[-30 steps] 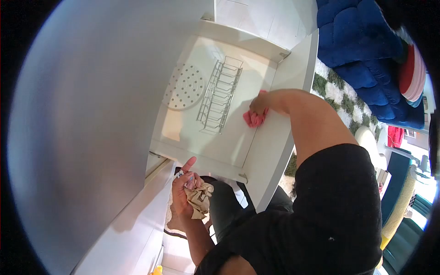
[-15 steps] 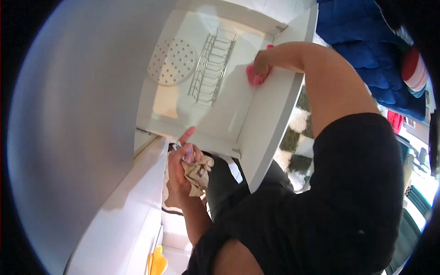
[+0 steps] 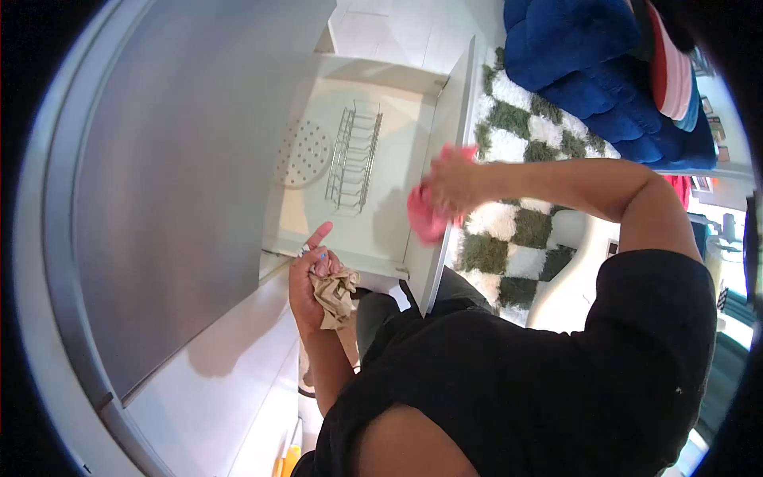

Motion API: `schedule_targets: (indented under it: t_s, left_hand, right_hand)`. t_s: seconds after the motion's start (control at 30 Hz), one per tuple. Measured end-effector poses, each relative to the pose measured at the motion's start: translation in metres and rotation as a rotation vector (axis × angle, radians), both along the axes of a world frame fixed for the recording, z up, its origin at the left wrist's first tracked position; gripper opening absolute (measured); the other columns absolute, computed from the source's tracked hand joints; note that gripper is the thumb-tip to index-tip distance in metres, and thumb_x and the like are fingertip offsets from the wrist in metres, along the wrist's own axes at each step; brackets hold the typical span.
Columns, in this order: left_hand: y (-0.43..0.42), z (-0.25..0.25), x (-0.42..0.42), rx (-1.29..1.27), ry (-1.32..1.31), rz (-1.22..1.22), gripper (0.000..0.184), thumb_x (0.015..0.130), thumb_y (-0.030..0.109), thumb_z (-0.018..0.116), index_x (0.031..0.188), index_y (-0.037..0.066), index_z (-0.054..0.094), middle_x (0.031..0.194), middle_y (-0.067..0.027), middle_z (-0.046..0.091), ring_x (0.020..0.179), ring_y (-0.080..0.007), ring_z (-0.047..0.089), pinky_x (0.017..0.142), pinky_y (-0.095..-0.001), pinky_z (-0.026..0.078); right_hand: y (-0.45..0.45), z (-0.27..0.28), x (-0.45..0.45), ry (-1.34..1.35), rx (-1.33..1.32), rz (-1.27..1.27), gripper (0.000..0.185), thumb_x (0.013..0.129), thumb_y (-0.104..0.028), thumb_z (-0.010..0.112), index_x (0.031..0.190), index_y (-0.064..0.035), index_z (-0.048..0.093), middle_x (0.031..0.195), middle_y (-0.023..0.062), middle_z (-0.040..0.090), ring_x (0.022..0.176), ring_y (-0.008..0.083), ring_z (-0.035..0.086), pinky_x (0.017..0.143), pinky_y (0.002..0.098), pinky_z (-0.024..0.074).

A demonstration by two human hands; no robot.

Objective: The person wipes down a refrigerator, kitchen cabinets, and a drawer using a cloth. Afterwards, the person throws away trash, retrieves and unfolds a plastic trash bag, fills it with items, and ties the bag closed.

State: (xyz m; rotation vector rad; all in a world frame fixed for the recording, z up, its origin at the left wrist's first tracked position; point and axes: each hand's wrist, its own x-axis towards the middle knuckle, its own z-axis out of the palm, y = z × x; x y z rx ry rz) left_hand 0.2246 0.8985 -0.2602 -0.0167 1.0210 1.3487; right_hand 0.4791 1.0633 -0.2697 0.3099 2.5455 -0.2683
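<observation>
My left hand is closed around crumpled brown paper at the near left corner of an open white drawer; its index finger points out over the drawer's edge. A small white and blue item shows between its fingers. My right hand, slightly blurred, grips a pink cloth above the drawer's front panel. Inside the drawer stand a wire rack and, left of it, a round white plate with holes.
A large grey panel fills the left side. Beyond the drawer front lie a green and white checkered rug and a blue cushioned seat. Something yellow shows at the bottom.
My right hand has lifted the pink cloth from the drawer's inside to the top of its front panel. My left hand still holds the paper. The view has shifted.
</observation>
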Motion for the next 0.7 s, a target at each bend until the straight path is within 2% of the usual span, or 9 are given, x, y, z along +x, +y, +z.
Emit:
schedule_targets:
  t_s: [0.03,0.13,0.17,0.33,0.37,0.43,0.53,0.57,0.7]
  left_hand:
    - [0.0,0.028,0.013,-0.005,-0.01,-0.018,0.049,0.078,0.007,0.052,0.118,-0.018,0.042,0.054,0.0023,0.038,0.057,-0.0103,0.042,0.056,-0.0205,0.036]
    - [0.011,0.02,0.014,0.003,-0.017,-0.073,0.049,0.078,0.008,0.051,0.119,-0.018,0.042,0.055,0.0023,0.038,0.058,-0.0102,0.043,0.056,-0.0202,0.036]
    - [0.011,0.016,0.01,-0.011,-0.015,-0.088,0.05,0.078,0.008,0.051,0.12,-0.018,0.041,0.055,0.0024,0.038,0.058,-0.0102,0.043,0.056,-0.02,0.036]
    - [0.017,0.012,-0.004,-0.051,0.016,-0.145,0.052,0.075,0.005,0.053,0.121,-0.016,0.042,0.051,0.0021,0.037,0.05,-0.0109,0.04,0.052,-0.0212,0.036]
    - [0.013,0.011,0.001,-0.054,0.032,-0.151,0.052,0.075,0.005,0.053,0.121,-0.016,0.042,0.051,0.0021,0.037,0.05,-0.0109,0.04,0.052,-0.0212,0.036]
    - [-0.001,0.008,0.01,-0.061,0.028,-0.125,0.051,0.075,0.003,0.053,0.121,-0.016,0.041,0.05,0.0024,0.037,0.05,-0.0107,0.039,0.053,-0.0213,0.036]
    - [-0.001,-0.003,0.005,-0.089,-0.082,-0.122,0.052,0.075,0.003,0.052,0.123,-0.014,0.04,0.05,0.0028,0.037,0.05,-0.01,0.039,0.052,-0.0214,0.035]
    - [-0.004,-0.008,0.006,-0.08,-0.075,-0.128,0.052,0.075,0.003,0.052,0.123,-0.014,0.04,0.05,0.0028,0.037,0.05,-0.01,0.039,0.052,-0.0214,0.035]
    - [-0.002,0.011,0.013,-0.052,-0.103,-0.098,0.051,0.076,0.002,0.052,0.123,-0.013,0.039,0.05,0.0028,0.037,0.051,-0.0092,0.037,0.05,-0.0218,0.032]
  right_hand:
    - [0.021,0.047,0.007,-0.206,0.024,-0.265,0.03,0.07,-0.043,0.066,0.095,-0.0263,0.067,0.108,-0.0005,0.056,0.103,0.0238,0.048,0.074,0.0459,0.0401]
    - [0.097,-0.018,0.046,0.053,0.461,-0.66,0.015,0.07,-0.026,0.065,0.084,-0.0219,0.065,0.114,0.0051,0.047,0.101,0.032,0.046,0.077,0.0533,0.0476]
    - [0.127,-0.051,0.059,0.323,0.471,-0.852,0.022,0.074,-0.024,0.059,0.089,-0.0086,0.064,0.111,0.0119,0.048,0.095,0.038,0.051,0.071,0.046,0.0507]
    - [0.22,-0.109,0.05,1.049,0.47,-1.782,0.029,0.085,-0.029,0.053,0.105,-0.0087,0.052,0.118,0.0186,0.041,0.098,0.0423,0.05,0.08,0.0495,0.0461]
    - [0.217,-0.121,0.054,1.058,0.458,-1.794,0.029,0.085,-0.029,0.053,0.105,-0.0087,0.052,0.118,0.0186,0.041,0.098,0.0423,0.05,0.08,0.0495,0.0461]
    - [0.198,-0.119,0.055,1.248,0.232,-2.243,0.033,0.085,-0.031,0.052,0.108,-0.0085,0.049,0.119,0.0222,0.039,0.1,0.0443,0.049,0.084,0.0499,0.0434]
    - [0.155,-0.149,0.052,1.277,0.316,-1.799,0.034,0.083,-0.026,0.054,0.104,-0.0006,0.048,0.101,0.0258,0.052,0.087,0.0443,0.051,0.08,0.0492,0.0422]
    - [0.129,-0.164,0.05,1.329,0.163,-1.83,0.033,0.081,-0.022,0.057,0.102,0.0019,0.047,0.091,0.026,0.055,0.087,0.043,0.05,0.077,0.0487,0.0409]
    - [0.033,-0.149,0.033,1.292,-0.177,-1.91,0.032,0.079,-0.016,0.056,0.105,-0.0004,0.045,0.096,0.0237,0.052,0.096,0.0378,0.047,0.076,0.0444,0.0429]
